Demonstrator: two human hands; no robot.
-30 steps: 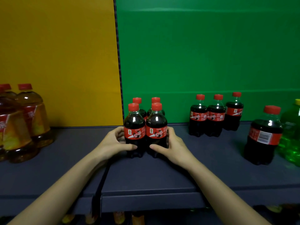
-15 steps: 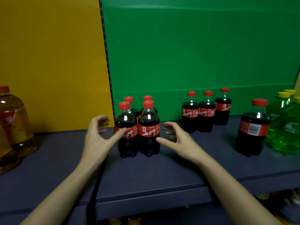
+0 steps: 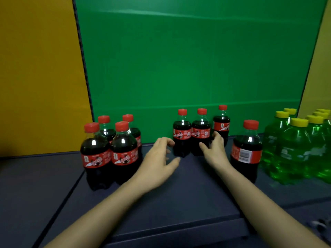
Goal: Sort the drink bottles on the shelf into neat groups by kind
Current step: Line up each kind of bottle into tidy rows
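A pair of cola bottles (image 3: 182,135) is flanked by the spread left hand (image 3: 157,161) and the right hand (image 3: 215,153), hold undeterminable; gripping and sliding to the cola group (image 3: 123,151) is required.

No text legible anywhere.
- Four grouped cola bottles (image 3: 97,149): red labels with a white-and-black logo, characters too blurred to read.
- Three cola bottles (image 3: 200,126), right of that group: same logo, unreadable.
- Lone cola bottle (image 3: 247,140), farther right: barcode (image 3: 244,155), digits illegible.
- Green bottles (image 3: 293,149), farthest right: labels faint, unreadable.

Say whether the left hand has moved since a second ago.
Yes. The left hand went right, off the four grouped bottles, toward the row of three.
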